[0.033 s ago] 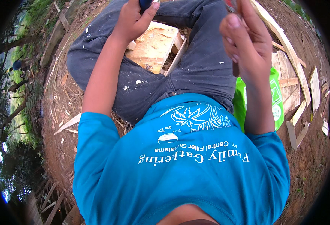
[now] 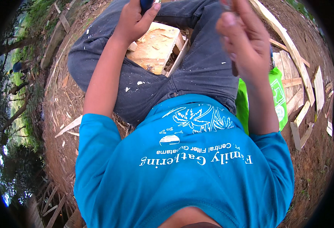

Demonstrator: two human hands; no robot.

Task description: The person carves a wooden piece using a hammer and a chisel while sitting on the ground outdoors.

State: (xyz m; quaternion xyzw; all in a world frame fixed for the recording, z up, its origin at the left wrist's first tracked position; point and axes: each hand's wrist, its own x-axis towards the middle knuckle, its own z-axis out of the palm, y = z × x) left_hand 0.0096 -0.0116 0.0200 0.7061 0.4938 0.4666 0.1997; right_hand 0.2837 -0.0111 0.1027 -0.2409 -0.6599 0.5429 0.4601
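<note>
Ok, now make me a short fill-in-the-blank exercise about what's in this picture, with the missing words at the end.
1. The left hand grips a thing whose visible part is dark ____.
2. The pale block between the legs is made of ____.
3. The right hand is nearer than the left to the bag, which is bright ____.

Missing words: blue; wood; green.
</note>
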